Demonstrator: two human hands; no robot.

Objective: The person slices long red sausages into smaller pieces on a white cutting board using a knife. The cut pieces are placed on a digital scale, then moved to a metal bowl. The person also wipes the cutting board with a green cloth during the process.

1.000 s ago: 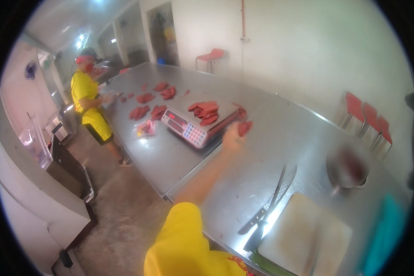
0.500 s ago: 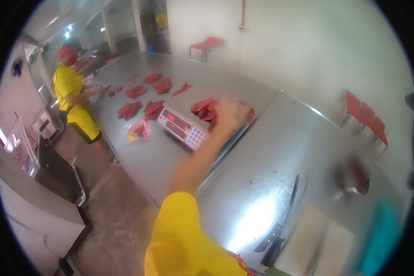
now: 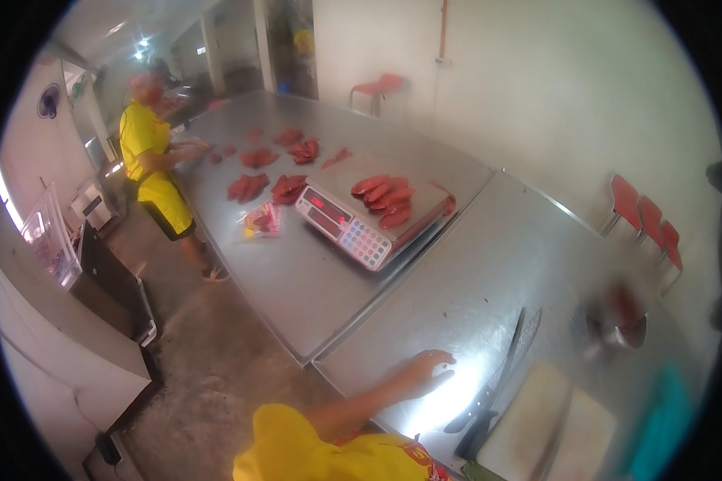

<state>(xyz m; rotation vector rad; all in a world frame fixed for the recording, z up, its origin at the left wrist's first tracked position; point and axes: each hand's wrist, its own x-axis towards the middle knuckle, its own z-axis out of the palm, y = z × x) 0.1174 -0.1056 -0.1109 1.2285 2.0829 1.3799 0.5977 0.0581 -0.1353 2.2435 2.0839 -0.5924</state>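
Note:
My left hand [image 3: 425,373] hovers over or rests on the near metal table; I cannot tell which. Its fingers are curved and apart, with nothing visible between them. My right hand is out of view. A digital scale [image 3: 351,229] stands beyond my left hand, its red display lit. Several red sausages [image 3: 387,197] lie in a pile on its plate. More reddish sausage piles [image 3: 249,187] are spread behind and left of the scale. Two long knives [image 3: 489,396] lie right of my hand, beside a pale cutting board [image 3: 529,421].
A person in yellow [image 3: 154,160] works at the table's far left edge. A colourful plastic packet [image 3: 261,220] lies left of the scale. Right are a blurred metal bowl [image 3: 632,330] and a teal thing [image 3: 664,425]. Red chairs [image 3: 648,210] line the wall. A seam divides the metal tabletops.
My left hand has drawn back from the sausages on the scale to the near table. The pile it covered now shows fully. The view has shifted slightly.

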